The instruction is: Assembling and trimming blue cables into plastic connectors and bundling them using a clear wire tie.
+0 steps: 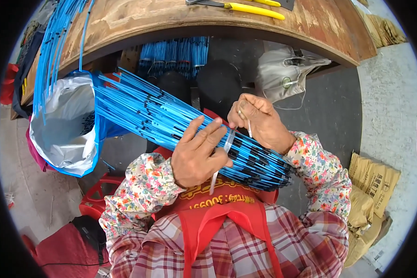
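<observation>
Bundle of thin blue rods (157, 109) with black sections lies slantwise across the person's lap, in front of the red apron (222, 201). White band (229, 140) crosses it toward the black-ended side. Left hand (200, 150) is palm-down on the rods beside the band, fingers spread; can't tell if it grips or only presses. Right hand (259, 119) is just above the bundle, fingertips pinched on a narrow white strip (250, 129).

Bundle's lower right end comes close to the right sleeve (317, 169), little side room there. Upper left end overlaps the rim of the blue bag with white lining (98, 139); contact unclear. Bag mouth gapes upward.

Curved front edge of the wooden table (143, 21) runs beyond both hands, well apart from them. Yellow-handled pliers (255, 10) lie near that edge; more loose blue rods (62, 37) overhang its left side. Under the table: blue rod bundles (173, 53), plus a white plastic bag (282, 74) farther right. Widest gap is right of the right hand, where dark floor (329, 111) shows. Brown paper sacks (373, 183) sit past it; red stool (95, 197) lower left.
</observation>
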Action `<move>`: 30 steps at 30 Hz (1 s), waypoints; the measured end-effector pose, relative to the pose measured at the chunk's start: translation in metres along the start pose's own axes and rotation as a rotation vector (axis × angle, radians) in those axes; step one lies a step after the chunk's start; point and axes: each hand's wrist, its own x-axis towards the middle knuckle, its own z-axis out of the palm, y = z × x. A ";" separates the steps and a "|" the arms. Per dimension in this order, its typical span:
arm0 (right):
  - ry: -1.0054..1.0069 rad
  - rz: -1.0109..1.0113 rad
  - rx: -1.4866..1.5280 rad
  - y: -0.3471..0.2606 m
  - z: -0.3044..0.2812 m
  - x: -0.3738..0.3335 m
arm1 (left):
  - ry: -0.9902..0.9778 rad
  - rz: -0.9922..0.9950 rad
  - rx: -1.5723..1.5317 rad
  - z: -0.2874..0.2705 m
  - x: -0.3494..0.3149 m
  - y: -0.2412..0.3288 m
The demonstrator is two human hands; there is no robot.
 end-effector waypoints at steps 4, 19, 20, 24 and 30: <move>0.005 0.042 0.094 -0.001 0.004 -0.001 | 0.140 -0.051 -0.087 0.022 -0.009 -0.009; -0.127 -0.082 -0.541 -0.035 0.025 -0.015 | 0.180 -0.188 -0.147 0.040 0.007 -0.015; -0.096 -0.059 -0.496 -0.032 0.023 -0.017 | 0.183 -0.193 -0.143 0.040 0.009 -0.017; -0.027 -0.037 -0.425 -0.030 0.023 -0.029 | 0.081 -0.290 -0.330 0.032 0.013 -0.027; -0.019 -0.045 -0.601 -0.040 0.039 -0.053 | 0.171 -0.187 -0.177 0.008 0.022 -0.004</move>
